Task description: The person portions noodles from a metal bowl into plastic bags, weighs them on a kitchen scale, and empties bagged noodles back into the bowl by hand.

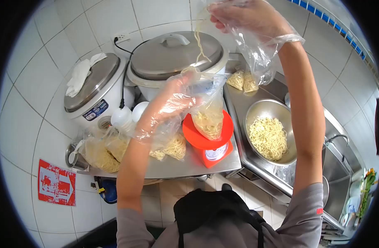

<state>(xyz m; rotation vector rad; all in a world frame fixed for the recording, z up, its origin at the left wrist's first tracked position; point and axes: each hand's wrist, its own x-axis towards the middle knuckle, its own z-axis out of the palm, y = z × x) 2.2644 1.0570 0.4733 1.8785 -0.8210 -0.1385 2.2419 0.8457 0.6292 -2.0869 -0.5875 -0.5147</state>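
My left hand (175, 97), in a clear plastic glove, is closed on the upper part of a plastic bag of noodles (209, 122). The bag's bottom is over the pan of a red kitchen scale (214, 144); whether it rests its weight there I cannot tell. High above the bag, my right hand (247, 16) is gloved in loose clear plastic and pinches a few noodle strands (198, 41), which dangle toward the bag's mouth. Loose noodles fill part of a steel bowl (252, 109) to the right of the scale.
Filled noodle bags (175, 148) lie left of the scale, and more noodle bags (96, 155) sit farther left. Two small bags (242, 81) are behind the bowl. A large lidded cooker (173, 56) and a smaller cooker (94, 84) stand at the back. A sink (336, 190) is at right.
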